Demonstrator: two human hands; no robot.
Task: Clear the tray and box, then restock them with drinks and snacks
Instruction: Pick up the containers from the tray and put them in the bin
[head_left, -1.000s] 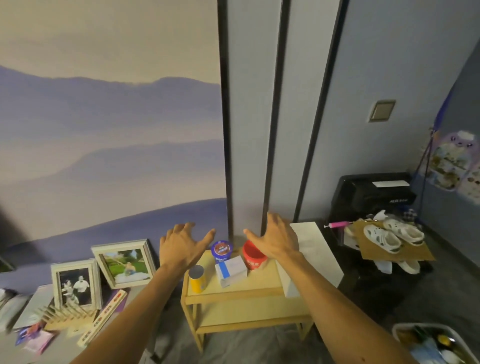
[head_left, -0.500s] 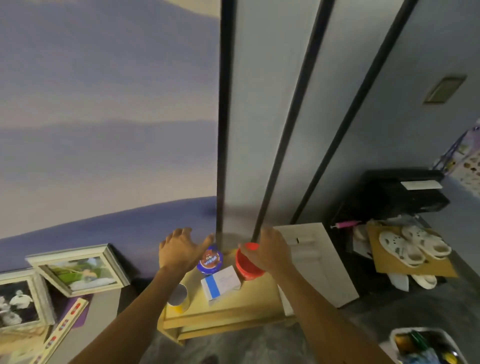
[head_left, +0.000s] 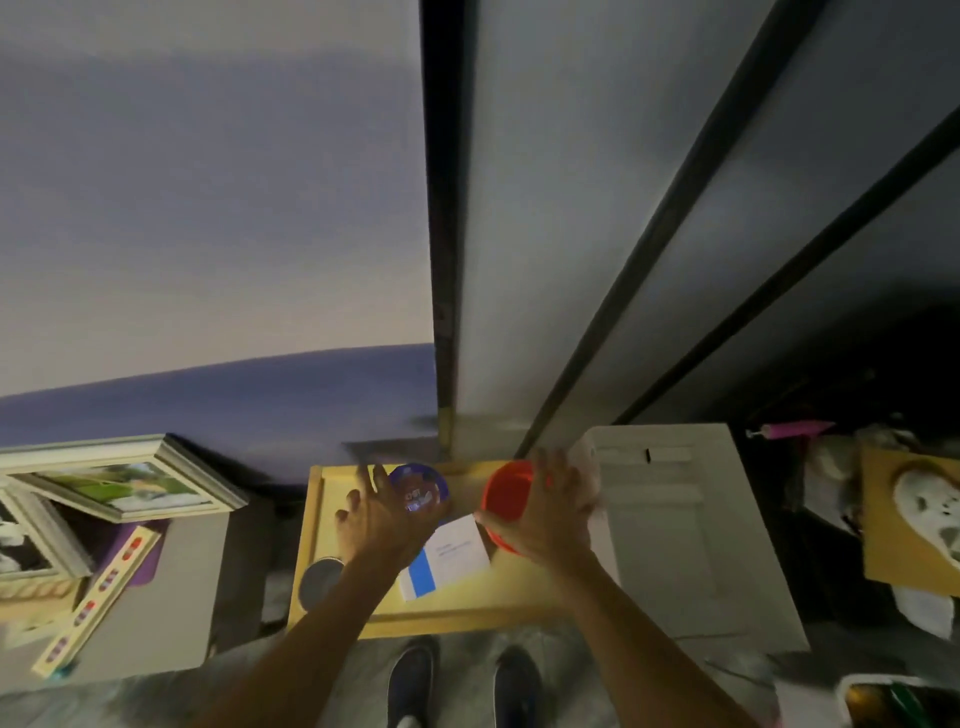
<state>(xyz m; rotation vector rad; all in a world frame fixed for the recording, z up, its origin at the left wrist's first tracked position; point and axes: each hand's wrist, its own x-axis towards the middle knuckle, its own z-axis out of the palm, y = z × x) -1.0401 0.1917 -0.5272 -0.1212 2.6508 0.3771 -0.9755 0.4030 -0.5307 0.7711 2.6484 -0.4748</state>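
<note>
A pale wooden tray table (head_left: 498, 597) stands below me against the wall. On it are a blue round tub (head_left: 422, 486), a red tub (head_left: 505, 496), a white box with a blue stripe (head_left: 449, 558) and a yellow can (head_left: 319, 581) seen from above. My left hand (head_left: 379, 522) lies spread against the blue tub's left side, thumb under its near edge. My right hand (head_left: 550, 512) wraps the red tub, thumb on the near rim and fingers over the far side.
A white flat carton (head_left: 680, 525) lies right of the tray table. Picture frames (head_left: 124, 480) and a long coloured strip (head_left: 98, 597) sit on a grey surface at left. White shoes on cardboard (head_left: 914, 519) are at right, a bin of bottles (head_left: 893, 701) at lower right.
My view has tilted down and closer over the tray table. Both hands dropped onto the tubs: the left reached the blue one, the right closed round the red one.
</note>
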